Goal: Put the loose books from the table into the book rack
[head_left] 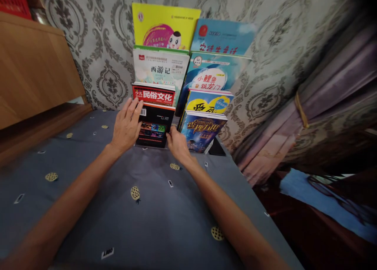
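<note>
A black book (156, 124) with small coloured pictures and a barcode stands upright at the front of the left column of books. My left hand (127, 124) lies along its left edge, fingers stretched upward and touching the book. At the lower right edge, my right hand (177, 143) has its fingers closed on the same book. Directly behind is a red-titled book (154, 96), then a pale book (160, 67) and a tall yellow book (165, 20). Beside my right hand, a dark blue book (203, 130) fronts the right column.
Behind the dark blue book stand a yellow-and-blue book (209, 101), a teal book (218, 71) and a taller blue book (224, 34). Patterned wallpaper (103, 46) backs them. A wooden cabinet (38, 65) borders the grey cloth (165, 223) at left; a tied curtain (294, 112) hangs right.
</note>
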`<state>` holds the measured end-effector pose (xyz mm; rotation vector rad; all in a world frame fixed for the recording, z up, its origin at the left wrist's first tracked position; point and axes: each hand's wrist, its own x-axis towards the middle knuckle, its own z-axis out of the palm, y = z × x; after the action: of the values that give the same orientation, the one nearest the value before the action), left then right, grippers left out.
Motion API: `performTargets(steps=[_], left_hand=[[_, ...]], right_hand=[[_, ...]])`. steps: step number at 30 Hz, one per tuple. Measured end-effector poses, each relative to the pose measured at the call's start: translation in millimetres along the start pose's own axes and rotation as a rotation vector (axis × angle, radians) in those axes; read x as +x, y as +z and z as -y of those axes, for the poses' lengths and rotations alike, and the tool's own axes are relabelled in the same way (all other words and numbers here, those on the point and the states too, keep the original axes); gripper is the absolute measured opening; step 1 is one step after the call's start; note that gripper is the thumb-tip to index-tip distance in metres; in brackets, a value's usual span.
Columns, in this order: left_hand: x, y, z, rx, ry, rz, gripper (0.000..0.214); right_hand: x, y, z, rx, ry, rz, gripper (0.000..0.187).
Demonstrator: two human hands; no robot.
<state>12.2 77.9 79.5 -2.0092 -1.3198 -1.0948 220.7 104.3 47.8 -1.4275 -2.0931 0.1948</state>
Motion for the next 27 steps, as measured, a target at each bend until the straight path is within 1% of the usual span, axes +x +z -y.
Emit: performTargets(steps=[2,6,12,14,17,19,21,23,27], left_hand=[[1.3,-0.4,1.0,0.007,0.010,0.004,0.060],[1.9,0.0,6.6,0.020,-0.016,-0.001,0.055],[-0.8,5.3,14.6,-0.034,-0.037,-0.023,0.057],[-1.1,6.8,13.8,-0.053,-0.034,-0.029,0.058],[-1.3,8.2,11.1,-0.078,-0.040,-0.025,0.059],[-1.6,8.4,9.9,-0.091,-0.044,-0.014,0.060],[-1.9,8.3,9.7,-0.101,-0.045,-0.008,0.061],[-2.4,7.8,10.2,-0.108,-0.041,-0.008,0.060],[-3.5,6.8,11.2,-0.120,-0.046,0.012,0.064]], right_hand=[[-1.1,-0.5,0.3,0.010,0.008,-0.007,0.019],[-3.1,-1.1,1.0,0.027,0.032,-0.032,0.019],[-5.3,-0.3,3.5,0.034,0.043,-0.025,0.021],[-6.1,0.2,4.7,0.040,0.045,-0.027,0.027],[-7.2,-0.3,7.9,0.079,0.022,-0.073,0.044],[-7.5,-2.7,11.6,0.113,-0.051,-0.150,0.057],[-6.8,-7.3,16.5,0.123,-0.137,-0.229,0.066],[-5.1,-13.3,21.7,0.104,-0.172,-0.256,0.068],[0.6,-22.1,28.0,0.058,-0.152,-0.227,0.066]])
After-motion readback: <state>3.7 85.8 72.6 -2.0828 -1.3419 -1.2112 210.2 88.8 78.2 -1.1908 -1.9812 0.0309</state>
